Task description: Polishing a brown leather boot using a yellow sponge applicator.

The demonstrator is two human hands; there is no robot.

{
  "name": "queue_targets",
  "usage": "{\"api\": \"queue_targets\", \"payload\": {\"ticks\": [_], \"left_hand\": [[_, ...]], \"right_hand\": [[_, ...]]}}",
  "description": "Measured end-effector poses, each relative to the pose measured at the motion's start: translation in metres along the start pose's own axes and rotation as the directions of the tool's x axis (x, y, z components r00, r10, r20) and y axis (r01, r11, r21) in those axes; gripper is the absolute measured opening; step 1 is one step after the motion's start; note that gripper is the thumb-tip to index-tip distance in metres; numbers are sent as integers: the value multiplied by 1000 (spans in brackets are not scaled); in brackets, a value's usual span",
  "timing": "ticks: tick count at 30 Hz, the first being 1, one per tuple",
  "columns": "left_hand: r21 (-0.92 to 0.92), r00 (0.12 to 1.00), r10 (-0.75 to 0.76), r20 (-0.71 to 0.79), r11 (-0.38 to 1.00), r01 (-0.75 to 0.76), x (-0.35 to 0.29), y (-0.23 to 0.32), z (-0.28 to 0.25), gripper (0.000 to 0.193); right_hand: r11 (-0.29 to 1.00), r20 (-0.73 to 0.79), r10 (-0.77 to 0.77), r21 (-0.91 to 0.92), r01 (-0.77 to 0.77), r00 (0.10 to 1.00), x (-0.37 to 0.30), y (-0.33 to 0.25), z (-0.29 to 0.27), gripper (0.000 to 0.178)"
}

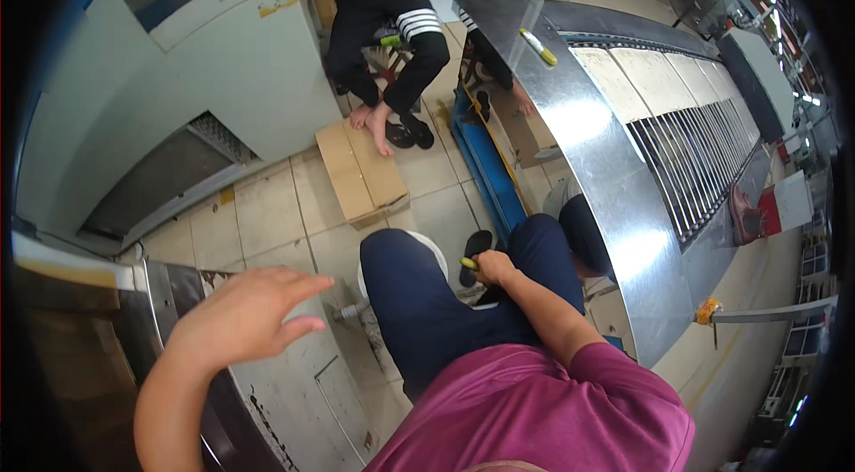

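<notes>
My left hand (254, 310) is raised at the left with its fingers stretched out and the thumb apart. It holds nothing and hangs over the pale panel (307, 365) of a cabinet. Low between my knees, my right hand (495, 269) is closed round a small yellow-green thing (469, 264). Only its short end sticks out past the fingers, so its kind cannot be made out. A black slipper (478, 245) lies on the floor just beyond that hand. On the metal table (614, 205) to my right lies a yellow-and-white marker-like stick (539, 46).
A seated co-worker (378, 27) in black rests bare feet on a cardboard box (361, 174) ahead. A conveyor with metal slats (690, 165) runs along the right, a dark red boot (746, 215) beyond it. A large grey machine (214, 71) stands at the left. A blue metal channel (490, 169) lies under the table.
</notes>
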State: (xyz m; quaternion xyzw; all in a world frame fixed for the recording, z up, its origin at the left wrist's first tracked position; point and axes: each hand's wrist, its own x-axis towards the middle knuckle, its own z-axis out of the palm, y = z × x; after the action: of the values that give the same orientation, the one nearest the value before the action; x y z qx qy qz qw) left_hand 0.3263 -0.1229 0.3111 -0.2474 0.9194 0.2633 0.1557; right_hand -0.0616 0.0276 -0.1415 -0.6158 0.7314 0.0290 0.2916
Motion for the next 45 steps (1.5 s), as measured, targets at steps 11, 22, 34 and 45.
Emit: {"api": "queue_targets", "payload": {"ticks": [11,22,34,45], "left_hand": [[121,993,-84,-78,988,93,-11,-11,1,48],[234,992,-57,-109,969,81,-24,-39,-16,51],[437,999,19,-42,899,1,-4,-24,-30,48],[234,966,-170,-196,948,214,-6,-85,-22,58]], "right_hand": [[993,244,67,83,-89,967,5,-59,7,88],[925,328,11,356,-134,945,-5,-43,11,83],[917,107,138,361,-168,985,-15,-13,3,48],[926,25,101,364,-103,995,-31,-6,8,48]]}}
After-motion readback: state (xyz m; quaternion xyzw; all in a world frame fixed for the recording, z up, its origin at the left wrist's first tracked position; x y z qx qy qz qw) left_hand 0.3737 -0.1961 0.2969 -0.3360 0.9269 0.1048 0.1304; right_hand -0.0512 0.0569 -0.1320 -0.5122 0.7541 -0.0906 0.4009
